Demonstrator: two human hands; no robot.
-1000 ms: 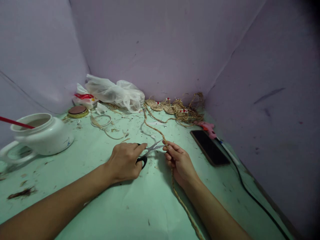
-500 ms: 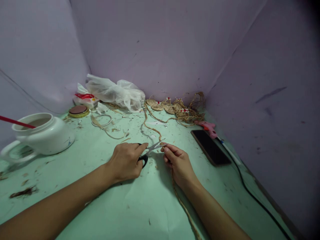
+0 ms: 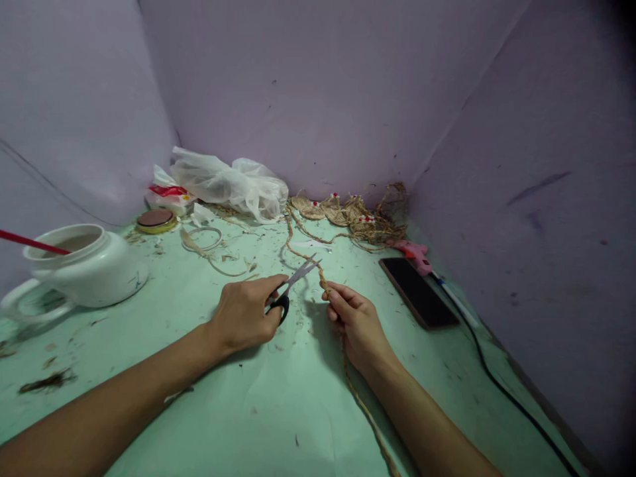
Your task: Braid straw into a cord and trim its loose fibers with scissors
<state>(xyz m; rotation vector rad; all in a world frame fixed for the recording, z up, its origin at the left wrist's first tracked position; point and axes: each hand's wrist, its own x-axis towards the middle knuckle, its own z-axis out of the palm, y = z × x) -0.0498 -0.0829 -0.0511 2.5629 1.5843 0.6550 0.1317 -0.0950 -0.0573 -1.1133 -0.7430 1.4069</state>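
Note:
My left hand [image 3: 246, 313] is closed on the black handles of a pair of scissors [image 3: 294, 281], whose blades point up and right, slightly apart. My right hand [image 3: 355, 322] pinches a braided jute rope [image 3: 360, 404] just right of the blade tips. The rope runs under my right forearm toward the near edge. Beyond my fingers more rope [image 3: 293, 240] leads to the back of the green table [image 3: 278, 397].
A white pot [image 3: 84, 265] with a red stick stands at the left. Behind lie a round tin lid [image 3: 155, 220], a plastic bag [image 3: 228, 182] and a heap of jute pieces [image 3: 358, 215]. A pink glue gun [image 3: 412, 254], black phone [image 3: 416, 291] and cable [image 3: 501, 391] lie right.
The scissors have lifted and swung upward, their blades now pointing further toward the back. My right hand has stayed put on the rope, which now shows a short end above the fingers.

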